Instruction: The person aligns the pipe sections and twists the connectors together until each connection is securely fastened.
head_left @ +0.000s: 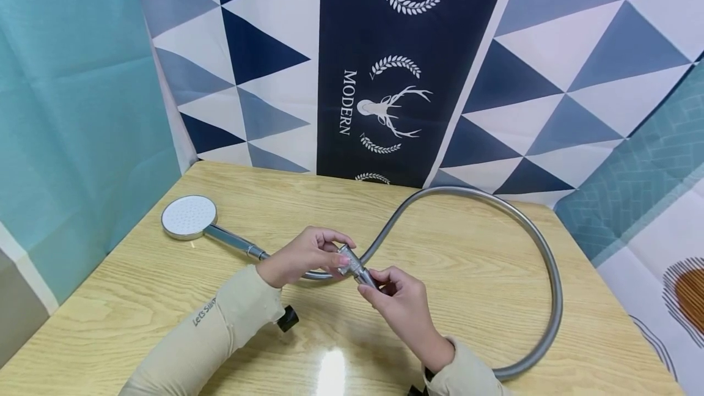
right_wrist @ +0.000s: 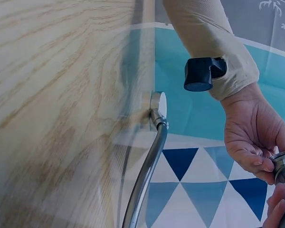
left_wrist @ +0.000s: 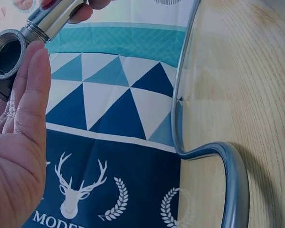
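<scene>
My left hand (head_left: 308, 253) pinches a metal T-shaped fitting (head_left: 352, 261) between thumb and fingers, above the table. In the left wrist view the threaded mouth of the fitting (left_wrist: 23, 53) faces the camera. The right hand (head_left: 406, 301) holds a smooth metal hose connector (head_left: 366, 277) lined up against the fitting's lower end. Some thread shows between the two parts in the left wrist view. A round chrome shower head (head_left: 189, 216) with a white face lies on the left of the table. Its grey hose (head_left: 554, 298) passes behind the hands and loops round on the right.
The wooden table (head_left: 104, 322) carries the hose loop, whose far bend (head_left: 459, 190) lies near the back edge. A patterned curtain (head_left: 379, 121) stands behind, with teal cloth (head_left: 71, 109) on the left. Dark wrist mounts (right_wrist: 198, 75) sit at the sleeves.
</scene>
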`<state>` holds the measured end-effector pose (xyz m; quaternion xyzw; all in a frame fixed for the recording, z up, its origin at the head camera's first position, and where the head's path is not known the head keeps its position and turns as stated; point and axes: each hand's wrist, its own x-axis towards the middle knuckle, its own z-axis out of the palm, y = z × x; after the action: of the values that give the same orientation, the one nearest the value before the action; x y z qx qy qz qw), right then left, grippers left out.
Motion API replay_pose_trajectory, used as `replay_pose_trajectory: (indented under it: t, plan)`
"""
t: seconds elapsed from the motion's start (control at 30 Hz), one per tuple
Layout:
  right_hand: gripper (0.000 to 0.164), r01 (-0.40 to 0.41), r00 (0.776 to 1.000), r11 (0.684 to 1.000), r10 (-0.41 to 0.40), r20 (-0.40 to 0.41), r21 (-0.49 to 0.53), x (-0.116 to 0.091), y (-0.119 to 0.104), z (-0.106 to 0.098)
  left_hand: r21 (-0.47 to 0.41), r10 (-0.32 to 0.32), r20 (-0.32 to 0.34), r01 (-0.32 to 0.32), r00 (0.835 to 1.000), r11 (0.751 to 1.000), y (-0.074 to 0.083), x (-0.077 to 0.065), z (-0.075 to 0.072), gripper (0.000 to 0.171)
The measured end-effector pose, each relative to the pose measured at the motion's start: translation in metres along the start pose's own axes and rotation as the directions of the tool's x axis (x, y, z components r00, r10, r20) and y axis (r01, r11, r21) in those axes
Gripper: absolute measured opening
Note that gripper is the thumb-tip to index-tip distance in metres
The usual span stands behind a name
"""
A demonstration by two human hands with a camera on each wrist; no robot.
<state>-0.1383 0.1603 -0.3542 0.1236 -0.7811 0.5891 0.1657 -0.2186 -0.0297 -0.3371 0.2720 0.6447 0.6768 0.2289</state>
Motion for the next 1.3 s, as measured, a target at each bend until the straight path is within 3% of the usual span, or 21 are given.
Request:
replay_pose_trajectory:
  t: [0.2,0.4,0.5,0.63,0.73,1.3]
  plan:
    - [0.016,-0.009,0.999,1.0,0.009,0.039,-0.009,0.0004,-0.0013,-0.0012,0.008,-0.005,0.0,0.005,1.0,1.0,0.0012,-0.0016,0.0002,0.033]
    - [0.043,0.029,0.997,0.989,-0.019,0.069,-0.145,0.0,0.0,-0.0017,0.013,-0.013,-0.007,0.013,1.0,1.0,0.0015,-0.0015,0.0018,0.033]
    - [0.039,0.099,0.995,0.983,-0.092,0.049,-0.157,-0.0006,0.0013,-0.0009,0.014,-0.011,-0.011,0.011,1.0,1.0,0.0019,-0.0015,0.0022,0.033]
    - [0.031,0.231,0.973,0.961,-0.233,0.006,-0.151,-0.0003,0.0037,0.0001,0.017,-0.003,-0.008,0.003,1.0,1.0,0.0032,-0.001,0.0017,0.033]
    - [0.029,0.276,0.959,0.95,-0.281,-0.021,-0.146,0.0003,0.0039,0.0002,0.026,0.007,0.001,-0.007,1.0,1.0,0.0042,0.0001,0.0011,0.032]
    - [0.022,0.248,0.966,0.963,-0.255,-0.053,-0.107,0.0012,-0.0014,-0.0017,0.043,0.024,0.008,-0.025,1.0,0.999,0.0098,0.001,0.0005,0.032]
